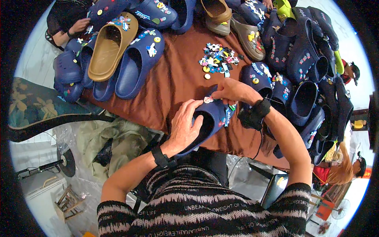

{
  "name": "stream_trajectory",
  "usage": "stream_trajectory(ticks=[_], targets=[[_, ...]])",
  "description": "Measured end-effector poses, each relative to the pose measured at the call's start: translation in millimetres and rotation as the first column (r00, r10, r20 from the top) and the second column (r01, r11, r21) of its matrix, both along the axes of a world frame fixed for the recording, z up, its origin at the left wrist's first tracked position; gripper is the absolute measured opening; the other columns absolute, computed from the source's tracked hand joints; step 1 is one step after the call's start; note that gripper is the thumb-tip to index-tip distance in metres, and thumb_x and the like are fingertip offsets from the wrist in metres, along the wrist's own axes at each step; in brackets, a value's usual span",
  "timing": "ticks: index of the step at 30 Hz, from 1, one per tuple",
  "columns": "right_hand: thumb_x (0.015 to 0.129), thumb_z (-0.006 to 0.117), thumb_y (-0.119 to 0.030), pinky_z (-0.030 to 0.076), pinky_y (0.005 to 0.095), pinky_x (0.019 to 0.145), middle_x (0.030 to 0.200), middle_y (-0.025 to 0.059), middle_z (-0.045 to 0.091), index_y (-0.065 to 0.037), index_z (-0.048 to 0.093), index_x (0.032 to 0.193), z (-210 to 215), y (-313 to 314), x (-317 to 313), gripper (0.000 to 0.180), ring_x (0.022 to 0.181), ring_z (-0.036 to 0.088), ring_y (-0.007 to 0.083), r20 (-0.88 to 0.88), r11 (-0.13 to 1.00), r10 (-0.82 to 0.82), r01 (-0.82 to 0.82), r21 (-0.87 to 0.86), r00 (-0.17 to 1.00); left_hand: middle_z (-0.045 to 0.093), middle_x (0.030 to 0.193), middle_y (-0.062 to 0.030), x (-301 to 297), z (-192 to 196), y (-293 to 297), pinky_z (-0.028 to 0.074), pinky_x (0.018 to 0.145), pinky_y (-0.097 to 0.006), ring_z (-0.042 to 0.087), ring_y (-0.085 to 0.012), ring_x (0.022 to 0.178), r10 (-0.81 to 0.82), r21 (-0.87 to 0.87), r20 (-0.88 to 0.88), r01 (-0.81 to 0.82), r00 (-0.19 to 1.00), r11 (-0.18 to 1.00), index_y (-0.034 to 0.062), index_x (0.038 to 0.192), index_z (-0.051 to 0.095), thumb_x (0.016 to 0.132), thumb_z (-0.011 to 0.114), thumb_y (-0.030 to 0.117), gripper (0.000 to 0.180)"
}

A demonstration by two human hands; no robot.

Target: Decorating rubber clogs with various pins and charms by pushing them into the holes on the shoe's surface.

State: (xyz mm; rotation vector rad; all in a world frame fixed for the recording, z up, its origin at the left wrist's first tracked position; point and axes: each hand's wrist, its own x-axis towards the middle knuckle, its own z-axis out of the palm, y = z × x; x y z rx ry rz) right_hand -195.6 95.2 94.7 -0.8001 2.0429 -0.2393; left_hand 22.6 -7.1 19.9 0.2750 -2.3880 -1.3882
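Observation:
A navy foam clog [213, 110] is tilted at the table's near edge, with small colourful shoe charms on its upper. My left hand [184, 125] is closed round its side, thumb at the foot opening and fingertips near a round red-and-white charm [208, 99]. Over the clog's toe end, my right hand [233, 91] is curled in a pinch against the upper; whatever lies between those fingertips is hidden. Black bands circle both wrists, and a dark boxy device [252, 115] sits at the right one. Just beyond the clog lies a loose pile of charms [219, 59].
Brown cloth [177, 59] covers the table. Navy clogs [138, 65] and a tan one [104, 51] crowd the left; more navy clogs [304, 100] heap up at right. Another person's hand [80, 25] is at the far left. A dark cable [258, 148] hangs below my right wrist.

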Motion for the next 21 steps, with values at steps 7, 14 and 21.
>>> stream_trajectory(ticks=[7, 14, 21], targets=[[0.093, 0.065, -0.05, 0.048, 0.03, 0.044, 0.059, 0.0063, 0.063, -0.001, 0.066, 0.071, -4.2, -0.5, -4.6, 0.054, 0.05, 0.062, 0.0157, -0.07, 0.989, 0.094, -0.086, 0.117, 0.993, 0.054, 0.134, -0.0192, 0.9, -0.4, 0.3, 0.042, 0.108, -0.044, 0.053, -0.0381, 0.126, -0.003, 0.007, -0.004, 0.003, 1.0, 1.0, 0.0046, 0.133, 0.053, 0.089, 0.061, 0.007, 0.044], [0.085, 0.068, -0.061, 0.057, 0.0427, 0.063, 0.066, 0.0128, 0.07, -0.003, 0.074, 0.079, -16.5, 8.9, 10.8, 0.059, 0.068, 0.073, 0.031, -0.463, 0.966, 0.245, -0.256, 0.04, 0.852, 0.053, 0.134, -0.0192, -1.8, -1.5, -0.8, 0.043, 0.107, -0.043, 0.053, -0.0381, 0.126, -0.012, 0.0, -0.01, 0.012, 1.0, 1.0, 0.0043, 0.133, 0.053, 0.089, 0.061, 0.007, 0.045], [0.097, 0.062, -0.05, 0.043, 0.0302, 0.044, 0.057, 0.0036, 0.058, -0.001, 0.065, 0.074, -4.0, 12.2, -9.9, 0.055, 0.048, 0.055, 0.0131, 0.051, 0.999, 0.016, -0.014, -0.046, 0.999, 0.054, 0.134, -0.0191, -0.6, -1.3, -1.2, 0.043, 0.107, -0.045, 0.053, -0.0386, 0.126, 0.003, -0.014, -0.011, -0.003, 1.0, 1.0, 0.0052, 0.134, 0.053, 0.088, 0.062, 0.008, 0.046]])
